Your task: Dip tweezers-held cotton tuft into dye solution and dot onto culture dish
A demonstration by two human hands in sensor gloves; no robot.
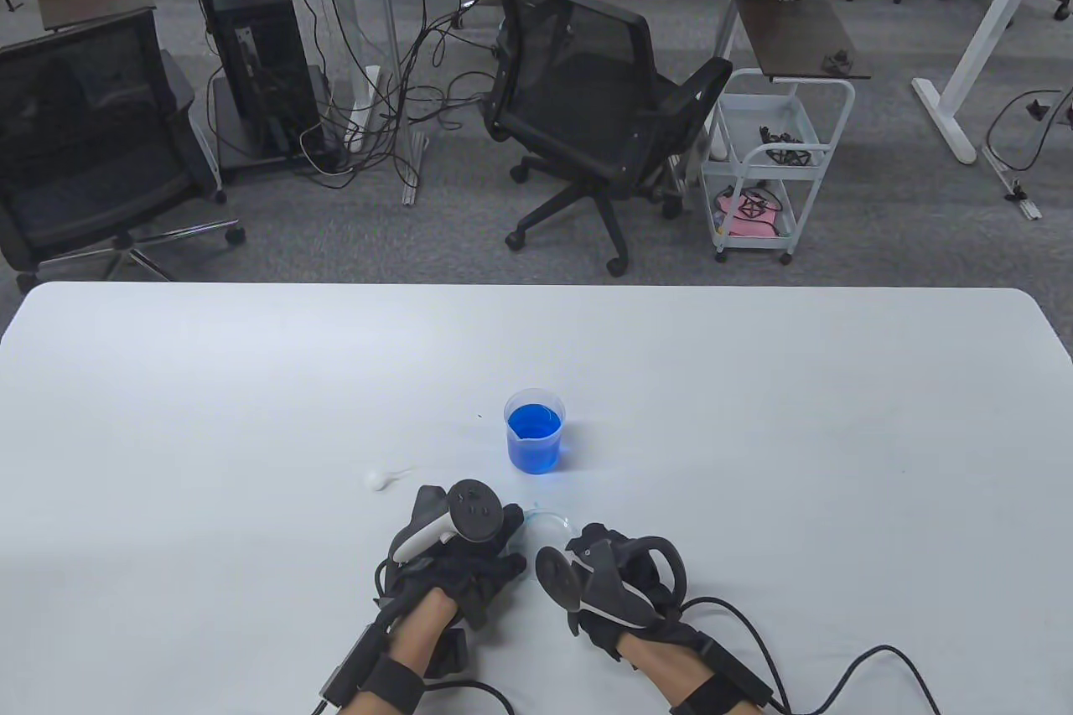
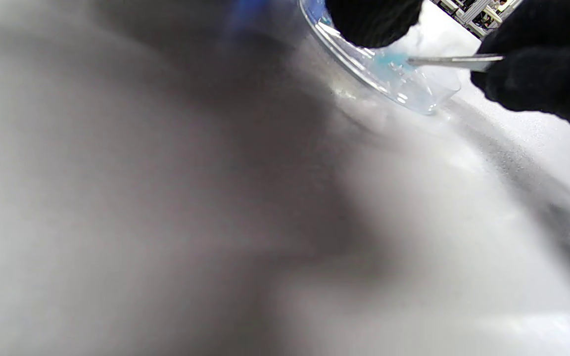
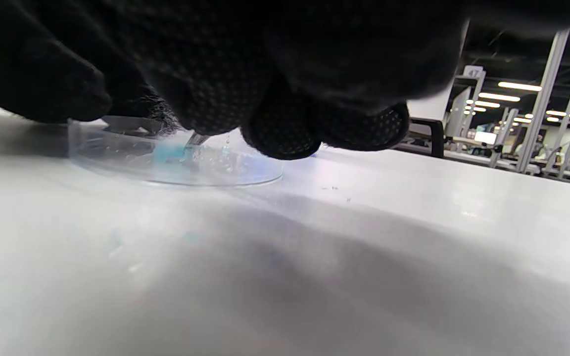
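A clear culture dish [image 1: 549, 515] lies flat on the white table between my hands. My left hand [image 1: 466, 541] holds its left rim; one gloved fingertip [image 2: 371, 22] rests on the rim. My right hand [image 1: 616, 577] grips metal tweezers [image 2: 455, 61], whose tips pinch a blue-stained cotton tuft [image 2: 389, 62] pressed onto the dish floor. The right wrist view shows the same: the dish [image 3: 235, 173], the tuft [image 3: 168, 151], the tweezers' tip [image 3: 196, 140]. A small beaker of blue dye [image 1: 534, 430] stands upright just beyond the dish.
A loose white cotton tuft [image 1: 375, 479] lies on the table left of the beaker. Faint blue specks [image 3: 191, 238] mark the table near the dish. Cables [image 1: 838, 665] trail from both wrists to the near edge. Office chairs and carts stand beyond the far edge.
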